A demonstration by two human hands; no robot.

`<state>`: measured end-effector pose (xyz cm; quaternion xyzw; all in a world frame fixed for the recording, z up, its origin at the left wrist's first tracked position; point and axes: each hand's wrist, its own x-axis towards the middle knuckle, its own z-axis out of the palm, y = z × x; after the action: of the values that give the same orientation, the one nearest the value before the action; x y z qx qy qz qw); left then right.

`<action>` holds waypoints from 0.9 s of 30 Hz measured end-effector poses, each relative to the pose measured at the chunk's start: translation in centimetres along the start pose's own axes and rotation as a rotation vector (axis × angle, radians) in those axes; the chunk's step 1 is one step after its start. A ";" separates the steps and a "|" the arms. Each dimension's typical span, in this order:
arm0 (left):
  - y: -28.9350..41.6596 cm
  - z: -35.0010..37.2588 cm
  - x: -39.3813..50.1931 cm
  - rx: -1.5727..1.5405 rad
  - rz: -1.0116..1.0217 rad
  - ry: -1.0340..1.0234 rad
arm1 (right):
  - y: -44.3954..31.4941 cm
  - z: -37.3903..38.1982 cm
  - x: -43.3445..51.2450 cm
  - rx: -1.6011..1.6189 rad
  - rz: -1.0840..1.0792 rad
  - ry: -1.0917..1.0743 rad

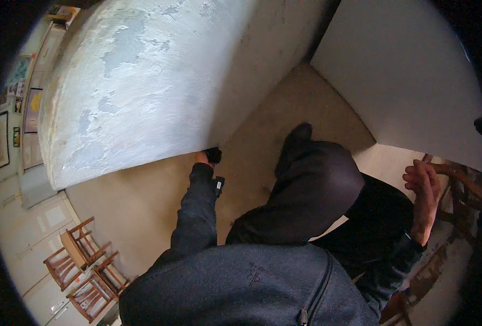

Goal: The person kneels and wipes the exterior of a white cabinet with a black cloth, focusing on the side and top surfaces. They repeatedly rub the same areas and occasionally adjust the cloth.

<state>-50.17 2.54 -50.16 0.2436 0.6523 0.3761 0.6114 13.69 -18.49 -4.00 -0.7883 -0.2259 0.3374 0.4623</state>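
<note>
My left hand (pixel 202 157) is at the lower edge of a white wall with flaking paint (pixel 143 93), mostly hidden behind that edge and a dark object (pixel 213 155). Whether the fingers hold this object cannot be told. Beside the dark sleeve is a small black item with a pale patch (pixel 219 186). My right hand (pixel 423 179) is raised at the right with curled fingers, next to a curved brown wooden piece of furniture (pixel 452 171); its grip on the wood is unclear. My bent leg in dark trousers (pixel 314 191) lies between the hands.
A plain grey panel (pixel 399 77) stands at the upper right, meeting the beige floor (pixel 143 212) at an angle. Wooden chairs (pixel 78 244) stand at the lower left near pale cabinets (pixel 41 228). A framed picture (pixel 0 140) hangs at the far left. More wooden furniture is at the right.
</note>
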 end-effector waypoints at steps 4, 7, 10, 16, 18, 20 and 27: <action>2.1 0.2 -2.6 -0.153 -0.141 0.060 | 0.8 -0.3 0.1 0.055 -0.035 -0.018; 5.2 2.0 -5.9 -0.287 -0.064 0.139 | 1.1 -0.7 -0.1 0.101 -0.032 -0.012; 8.8 3.9 -10.3 -0.279 0.006 0.181 | 1.4 -0.9 0.1 0.145 -0.020 -0.073; 14.4 7.0 -19.3 -0.222 0.132 0.014 | 2.0 -1.2 -0.1 0.156 -0.099 -0.062; 15.5 7.9 -22.3 -0.134 0.186 0.049 | 2.1 -1.2 -0.1 0.178 -0.090 -0.060; 16.4 9.1 -25.0 -0.015 0.311 0.086 | 1.9 -1.3 -0.3 0.162 -0.105 -0.052; 23.8 16.5 -30.8 -0.092 0.639 -0.214 | 0.9 -1.2 -1.1 0.190 -0.100 -0.072</action>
<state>-33.28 -3.99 -12.00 0.4460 0.4575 0.5502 0.5377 13.87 -20.32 -4.02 -0.7159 -0.2485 0.3620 0.5429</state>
